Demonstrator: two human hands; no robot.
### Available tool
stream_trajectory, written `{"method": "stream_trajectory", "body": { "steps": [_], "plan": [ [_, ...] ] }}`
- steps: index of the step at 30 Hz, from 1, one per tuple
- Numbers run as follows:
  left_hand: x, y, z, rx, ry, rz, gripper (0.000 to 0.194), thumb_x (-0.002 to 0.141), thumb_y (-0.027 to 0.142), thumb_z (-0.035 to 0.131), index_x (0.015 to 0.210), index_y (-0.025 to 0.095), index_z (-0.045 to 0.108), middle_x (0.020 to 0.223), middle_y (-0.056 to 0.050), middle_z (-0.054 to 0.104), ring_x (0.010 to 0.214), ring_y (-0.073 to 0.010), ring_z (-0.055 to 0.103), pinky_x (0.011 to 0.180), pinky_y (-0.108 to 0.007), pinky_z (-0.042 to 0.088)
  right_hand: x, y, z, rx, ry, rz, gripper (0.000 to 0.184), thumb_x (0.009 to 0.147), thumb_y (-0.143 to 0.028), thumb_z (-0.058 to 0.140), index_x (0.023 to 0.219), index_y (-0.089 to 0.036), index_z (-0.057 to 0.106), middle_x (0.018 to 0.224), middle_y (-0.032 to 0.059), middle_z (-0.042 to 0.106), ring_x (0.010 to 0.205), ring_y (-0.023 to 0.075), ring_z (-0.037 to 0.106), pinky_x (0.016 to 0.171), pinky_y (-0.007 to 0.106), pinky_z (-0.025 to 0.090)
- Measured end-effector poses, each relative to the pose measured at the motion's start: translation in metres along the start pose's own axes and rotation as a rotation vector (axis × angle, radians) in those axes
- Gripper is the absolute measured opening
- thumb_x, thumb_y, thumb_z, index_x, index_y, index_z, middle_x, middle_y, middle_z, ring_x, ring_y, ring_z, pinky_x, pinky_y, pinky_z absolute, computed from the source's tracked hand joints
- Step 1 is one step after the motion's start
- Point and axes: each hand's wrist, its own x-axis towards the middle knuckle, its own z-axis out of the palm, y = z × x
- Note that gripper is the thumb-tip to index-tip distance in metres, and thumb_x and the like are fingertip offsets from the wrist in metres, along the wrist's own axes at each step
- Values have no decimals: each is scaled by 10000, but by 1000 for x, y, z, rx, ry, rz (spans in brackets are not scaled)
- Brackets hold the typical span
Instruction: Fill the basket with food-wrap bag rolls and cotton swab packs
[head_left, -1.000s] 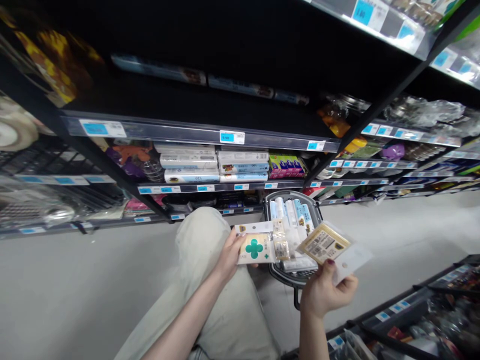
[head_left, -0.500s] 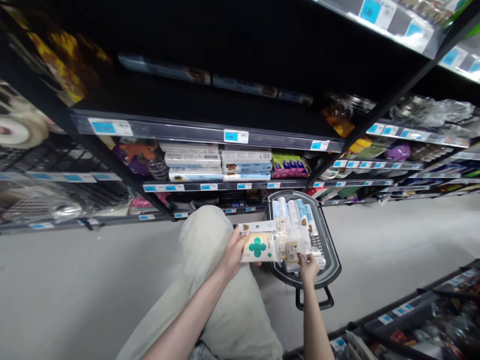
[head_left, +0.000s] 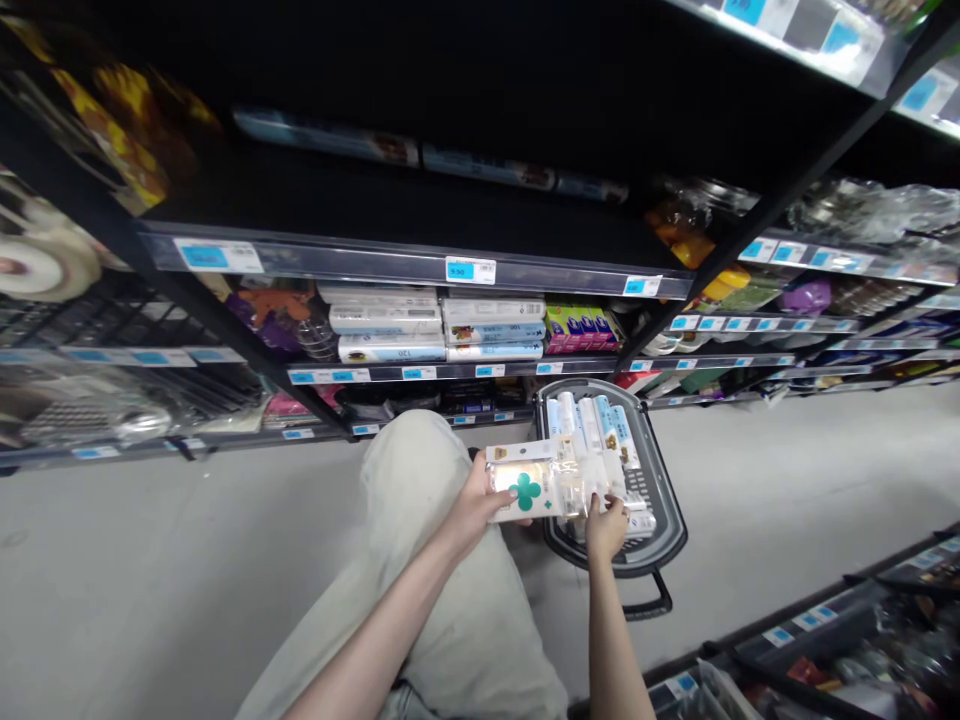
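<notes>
My left hand (head_left: 472, 500) grips the left end of a flat pack with a green clover mark (head_left: 525, 490), held above my bent knee (head_left: 409, 470). My right hand (head_left: 606, 525) pinches the right end of the small clear packets (head_left: 577, 485) lying against that pack. Both hands hover over a dark shopping basket (head_left: 664, 520) on the floor, which holds several white and blue rolls (head_left: 592, 420).
Black shop shelves (head_left: 420, 268) with blue price tags run across in front of me; stacked white boxes (head_left: 386, 325) and a colourful carton (head_left: 581, 328) sit on the lower shelf. More shelving (head_left: 825, 640) stands at the lower right. Grey floor (head_left: 135, 570) lies around the basket.
My right hand, which held a tan packet out to the right, has come in to the stack in my left hand. Both hands now hold the packs together, slightly tilted.
</notes>
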Motion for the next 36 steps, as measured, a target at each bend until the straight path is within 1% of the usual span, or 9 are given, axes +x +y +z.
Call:
{"method": "stream_trajectory", "body": {
  "steps": [8, 12, 15, 18, 22, 25, 29, 34, 36],
  "plan": [
    [3, -8, -4, 121, -98, -48, 484, 648, 269, 760, 1034, 148, 494, 944, -100, 664, 762, -238, 655, 569, -314, 543, -40, -54, -51, 536, -441, -324, 630, 757, -714, 322, 903, -153, 571, 676, 34, 600, 519, 140, 513, 515, 283, 448],
    [5, -13, -7, 153, -115, 33, 493, 686, 301, 742, 1086, 171, 485, 1055, -113, 652, 818, -220, 650, 653, -295, 517, -78, -85, -78, 645, -557, -399, 412, 777, -592, 519, 789, -182, 558, 597, -12, 567, 485, 121, 509, 455, 237, 429],
    [5, -15, -10, 255, 4, 122, 581, 673, 326, 756, 1167, 196, 478, 1308, -147, 516, 1019, -235, 597, 797, -302, 484, -102, -104, -90, 510, -179, -561, 212, 826, -394, 577, 779, -187, 580, 591, -15, 571, 505, 108, 519, 492, 218, 412],
    [1, -13, -11, 199, -129, 49, 577, 695, 435, 716, 1179, 173, 542, 1366, -156, 473, 1198, -275, 490, 899, -322, 441, -122, -121, -91, 144, 289, -985, 88, 832, -226, 588, 896, -183, 630, 639, 19, 618, 545, 128, 543, 525, 247, 390],
    [-3, -6, -8, 20, -180, -19, 466, 695, 397, 722, 1071, 139, 624, 1113, -135, 661, 1077, -273, 582, 865, -317, 465, -143, -137, -88, 0, 216, -1329, 201, 862, -234, 530, 1027, -154, 612, 782, 82, 658, 660, 186, 570, 583, 311, 402],
    [-4, -2, -6, 18, -87, -62, 411, 683, 325, 736, 1031, 133, 632, 970, -122, 701, 905, -253, 649, 682, -282, 517, -138, -141, -98, 92, 49, -1238, 178, 873, -199, 481, 978, -179, 623, 810, 72, 645, 725, 196, 551, 636, 326, 409],
    [-3, -6, -9, 109, -225, -126, 452, 668, 384, 743, 1018, 126, 621, 908, -124, 697, 701, -230, 664, 491, -269, 517, -96, -143, -125, 224, -36, -884, 187, 815, -284, 570, 969, -190, 617, 942, 83, 618, 856, 220, 531, 764, 380, 434],
    [-3, -15, -12, 335, -263, -102, 278, 674, 348, 743, 846, 145, 661, 813, -74, 693, 679, -187, 640, 514, -226, 501, -45, -140, -153, 185, -877, -726, 203, 716, -295, 641, 891, -194, 627, 834, 12, 659, 772, 179, 591, 677, 287, 452],
    [-2, -16, -11, 321, -214, -63, 262, 686, 312, 736, 888, 168, 649, 820, -59, 686, 679, -181, 639, 536, -233, 507, -26, -131, -154, 219, -929, -645, 160, 722, -327, 633, 784, -184, 596, 676, -19, 625, 646, 157, 582, 575, 249, 429]
  ]
}}
